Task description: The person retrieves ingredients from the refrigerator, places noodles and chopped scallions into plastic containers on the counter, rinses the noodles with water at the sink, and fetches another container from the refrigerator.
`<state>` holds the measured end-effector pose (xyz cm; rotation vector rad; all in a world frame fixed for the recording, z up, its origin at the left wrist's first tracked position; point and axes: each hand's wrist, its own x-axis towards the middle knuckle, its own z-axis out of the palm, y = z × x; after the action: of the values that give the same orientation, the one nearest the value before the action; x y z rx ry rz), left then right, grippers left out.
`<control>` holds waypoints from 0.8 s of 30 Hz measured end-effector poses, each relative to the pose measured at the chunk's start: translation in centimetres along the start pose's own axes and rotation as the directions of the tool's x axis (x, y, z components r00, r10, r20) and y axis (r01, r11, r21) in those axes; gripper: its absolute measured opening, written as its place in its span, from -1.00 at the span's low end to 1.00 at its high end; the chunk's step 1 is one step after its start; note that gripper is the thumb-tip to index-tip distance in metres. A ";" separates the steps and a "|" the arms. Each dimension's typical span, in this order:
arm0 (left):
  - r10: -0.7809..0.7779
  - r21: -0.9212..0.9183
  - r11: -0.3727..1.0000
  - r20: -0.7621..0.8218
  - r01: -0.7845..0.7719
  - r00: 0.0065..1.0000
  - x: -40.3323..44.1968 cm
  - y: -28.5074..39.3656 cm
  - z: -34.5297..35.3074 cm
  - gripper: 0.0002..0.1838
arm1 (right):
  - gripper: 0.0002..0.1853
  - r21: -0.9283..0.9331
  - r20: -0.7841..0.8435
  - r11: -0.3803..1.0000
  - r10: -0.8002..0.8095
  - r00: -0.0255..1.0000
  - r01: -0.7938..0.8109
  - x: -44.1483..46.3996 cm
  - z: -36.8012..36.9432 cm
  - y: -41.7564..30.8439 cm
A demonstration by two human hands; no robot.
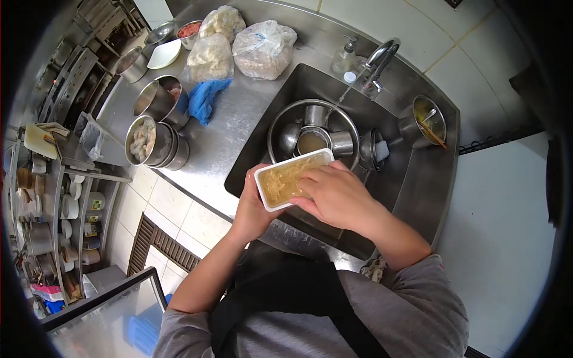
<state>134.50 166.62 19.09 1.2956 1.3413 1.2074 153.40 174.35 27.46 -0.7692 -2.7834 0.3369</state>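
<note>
Over the front of the sink, my left hand [250,206] grips a white rectangular tub [292,161] by its left end and underside. Thin pale-yellow noodles [278,182] lie in it, apparently in liquid. My right hand [334,194] reaches in from the right, its fingers curled down into the noodles and the fingertips hidden. Beyond the tub, a large steel bowl [273,132] in the sink holds several metal cups, one a steel cup [315,115]. A thin stream of water falls from the tap [382,56] towards the bowl.
Left on the counter stand filled plastic bags [264,51], a blue bag [207,98], and steel pots, one a pot of pale pieces [143,142]. A soap bottle [344,56] stands behind the sink. To its right sits a steel pot with utensils [422,122].
</note>
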 end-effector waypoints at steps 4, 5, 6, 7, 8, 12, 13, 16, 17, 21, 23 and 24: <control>-0.019 -0.108 0.994 0.009 0.020 1.000 -0.2 0.3 0.0 -0.05 | -0.67 0.017 0.043 0.999 0.051 0.998 -0.052 -0.4 -2.9 -0.9; -0.033 -0.161 0.986 0.019 0.036 0.999 -0.2 0.6 0.0 -0.06 | -0.67 -0.009 0.124 0.998 0.069 0.990 -0.068 -0.5 -3.1 -1.1; -0.035 -0.164 0.986 0.021 0.038 0.999 -0.1 0.7 0.0 -0.06 | -0.67 -0.010 0.127 0.997 0.072 0.989 -0.071 -0.7 -2.5 -1.2; -0.025 -0.110 0.994 0.028 0.028 0.999 -0.1 0.8 -0.2 -0.06 | -0.68 -0.045 0.113 0.997 0.068 0.991 -0.064 -0.8 -1.6 -1.3; -0.015 -0.055 0.998 0.034 0.017 0.999 0.0 0.9 -0.3 -0.06 | -0.69 -0.081 0.098 0.995 0.063 0.993 -0.056 -0.9 -1.1 -1.4; -0.016 -0.067 0.998 -0.004 0.016 1.000 0.0 0.9 -0.9 -0.06 | -0.69 -0.048 -0.071 0.995 0.084 0.994 -0.088 -0.8 -2.0 -1.6; -0.015 -0.067 0.998 -0.001 0.015 1.000 0.0 0.7 -0.9 -0.06 | -0.69 -0.039 -0.068 0.996 0.080 0.994 -0.083 -0.7 -2.3 -1.7; -0.001 -0.089 0.996 0.004 0.001 1.000 -0.2 1.2 -0.6 -0.10 | -0.71 -0.037 -0.010 0.997 0.068 0.998 -0.068 -0.4 -0.9 -2.1; 0.014 -0.112 0.994 0.001 -0.014 1.000 -0.2 1.4 -0.5 -0.14 | -0.72 -0.047 0.045 0.997 0.057 0.997 -0.055 -0.4 -0.4 -2.1; -0.024 -0.123 0.992 0.020 0.026 1.000 -0.5 0.7 -0.3 -0.14 | -0.75 0.021 0.102 0.997 0.076 0.992 -0.079 0.1 -2.1 -2.6; -0.010 -0.092 0.996 0.033 0.013 0.999 -0.8 0.9 -0.2 -0.15 | -0.77 0.059 -0.084 0.996 0.068 0.994 -0.063 0.5 -2.1 -3.1; -0.013 -0.093 0.996 0.034 0.016 0.999 -0.9 1.1 -0.2 -0.15 | -0.77 0.060 -0.081 0.996 0.069 0.994 -0.065 0.5 -1.5 -3.1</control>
<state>134.53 165.64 20.19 1.2329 1.2540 1.2193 151.96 172.23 29.87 -0.8446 -2.6628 0.3861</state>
